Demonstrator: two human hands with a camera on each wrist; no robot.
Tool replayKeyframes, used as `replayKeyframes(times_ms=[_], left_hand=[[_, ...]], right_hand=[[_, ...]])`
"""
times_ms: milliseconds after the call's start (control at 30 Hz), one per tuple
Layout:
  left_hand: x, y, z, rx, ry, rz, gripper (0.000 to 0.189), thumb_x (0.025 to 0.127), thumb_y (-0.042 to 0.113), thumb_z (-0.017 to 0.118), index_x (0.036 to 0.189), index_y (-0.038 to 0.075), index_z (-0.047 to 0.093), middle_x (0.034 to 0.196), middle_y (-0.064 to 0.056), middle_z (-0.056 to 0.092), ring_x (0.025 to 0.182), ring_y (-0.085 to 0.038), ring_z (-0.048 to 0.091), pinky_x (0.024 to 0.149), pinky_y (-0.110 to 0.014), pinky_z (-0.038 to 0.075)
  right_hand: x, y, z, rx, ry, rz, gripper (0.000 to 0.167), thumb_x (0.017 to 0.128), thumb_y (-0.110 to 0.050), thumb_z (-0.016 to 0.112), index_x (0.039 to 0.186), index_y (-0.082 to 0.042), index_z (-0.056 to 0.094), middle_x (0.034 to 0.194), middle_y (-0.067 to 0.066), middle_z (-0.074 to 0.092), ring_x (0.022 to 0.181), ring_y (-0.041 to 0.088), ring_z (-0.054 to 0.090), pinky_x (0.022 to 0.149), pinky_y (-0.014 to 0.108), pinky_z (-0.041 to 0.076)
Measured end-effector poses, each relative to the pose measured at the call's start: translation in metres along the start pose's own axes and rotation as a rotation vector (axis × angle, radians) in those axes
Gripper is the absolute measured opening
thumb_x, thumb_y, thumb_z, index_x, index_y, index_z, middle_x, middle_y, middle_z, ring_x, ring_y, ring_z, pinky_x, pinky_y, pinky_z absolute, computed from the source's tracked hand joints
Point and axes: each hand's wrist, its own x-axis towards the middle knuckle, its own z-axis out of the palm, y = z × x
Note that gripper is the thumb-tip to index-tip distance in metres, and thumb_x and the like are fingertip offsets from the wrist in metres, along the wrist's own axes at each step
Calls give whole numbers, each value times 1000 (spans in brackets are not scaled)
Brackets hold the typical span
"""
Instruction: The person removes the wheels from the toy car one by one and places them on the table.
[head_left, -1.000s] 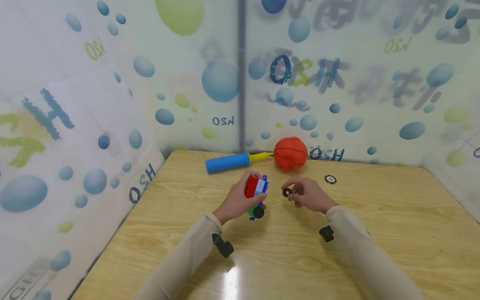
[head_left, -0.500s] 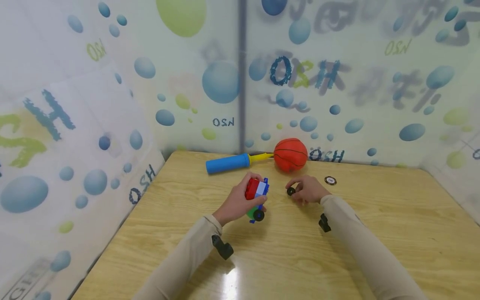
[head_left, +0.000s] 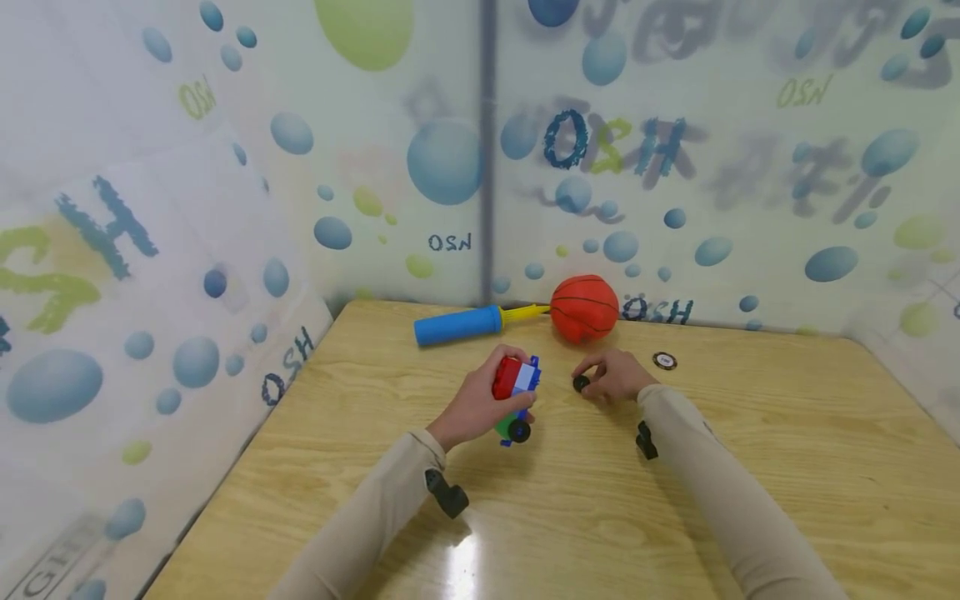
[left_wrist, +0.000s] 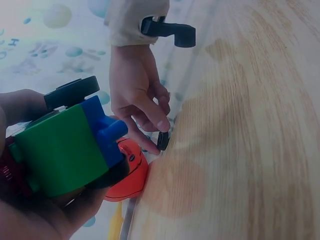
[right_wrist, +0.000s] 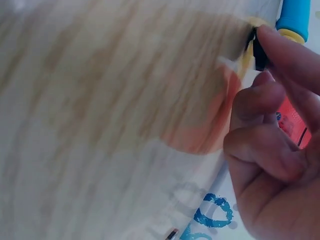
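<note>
In the head view my left hand [head_left: 478, 402] grips a toy block car [head_left: 507, 377] of red, white, blue and green pieces. A black wheel [head_left: 519, 431] is on its near end. The left wrist view shows the car's green block [left_wrist: 65, 152] up close, beside a blue piece with a peg [left_wrist: 115, 131]. Between thumb and finger, my right hand [head_left: 617, 377] pinches a separate small black wheel [head_left: 581, 383]. That wheel [left_wrist: 162, 141] is close to the tabletop; whether it touches, I cannot tell. The right wrist view shows it edge-on at the fingertips, the other fingers curled.
Behind the hands, a red basketball [head_left: 585, 309] sits against the patterned wall, with the yellow end of a blue hand pump [head_left: 459, 326] beside it. A round black-and-white chip [head_left: 664, 361] lies right of my right hand on the wooden table [head_left: 570, 517].
My right hand has moved slightly right, away from the car, and lowered toward the table with the wheel. It has since stayed nearly still. My left hand keeps its grip with little movement.
</note>
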Motion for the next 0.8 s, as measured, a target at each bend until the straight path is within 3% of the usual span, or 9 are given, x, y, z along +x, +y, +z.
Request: replayKeyframes(times_ms=[133, 333, 567, 800], left_hand=[[1, 2, 1, 0, 5, -3, 46, 96, 25, 68, 134, 31, 41, 127, -14, 60, 86, -19, 73, 83, -40, 62], [3, 1, 3, 60, 52, -13, 47, 95, 29, 69, 133, 34, 42, 130, -11, 58, 107, -26, 62, 84, -39, 61], [7, 0, 5, 39, 67, -8, 46, 95, 30, 68, 133, 33, 42, 132, -9, 55, 114, -28, 57, 85, -39, 59], [11, -2, 5, -46, 99, -19, 49, 97, 32, 65, 137, 30, 38, 136, -9, 51, 121, -29, 53, 89, -41, 58]], right_hand=[[3, 2, -1, -4, 6, 1, 31, 87, -12, 75, 118, -11, 73, 76, 7, 70, 52, 11, 56, 56, 26, 43], [4, 1, -1, 5, 7, 33, 34, 85, -11, 77, 118, -12, 73, 83, 8, 68, 59, 15, 57, 58, 26, 43], [-7, -4, -4, -8, 46, -61, 36, 87, -15, 77, 122, -9, 71, 82, 8, 69, 66, 15, 57, 58, 27, 44], [-29, -23, -5, 208, 26, -186, 32, 90, -14, 73, 119, -2, 69, 81, 9, 67, 66, 25, 60, 59, 32, 50]])
